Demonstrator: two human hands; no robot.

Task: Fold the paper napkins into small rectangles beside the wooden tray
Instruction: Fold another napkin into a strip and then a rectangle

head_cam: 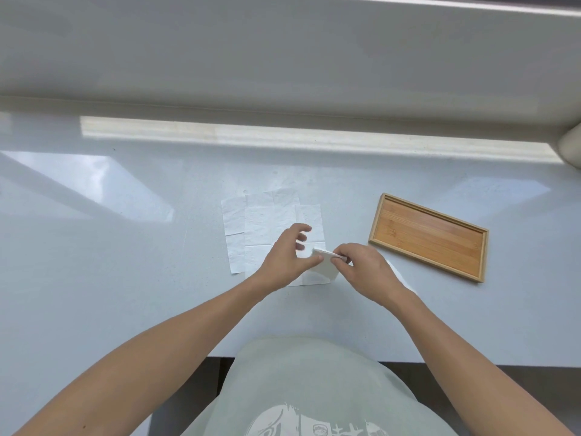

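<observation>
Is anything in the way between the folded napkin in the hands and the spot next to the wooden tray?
Nothing visible. The folded napkin is pinched by the right hand, and only bare counter lies between it and the wooden tray.

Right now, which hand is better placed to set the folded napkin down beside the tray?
The right hand: it already pinches the folded napkin and is nearer the wooden tray. The left hand is open over the flat napkins.

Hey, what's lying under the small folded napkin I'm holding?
Under the folded napkin, pinched by the right hand, flat unfolded napkins overlap on the white table. The hands hide the part directly beneath.
</observation>
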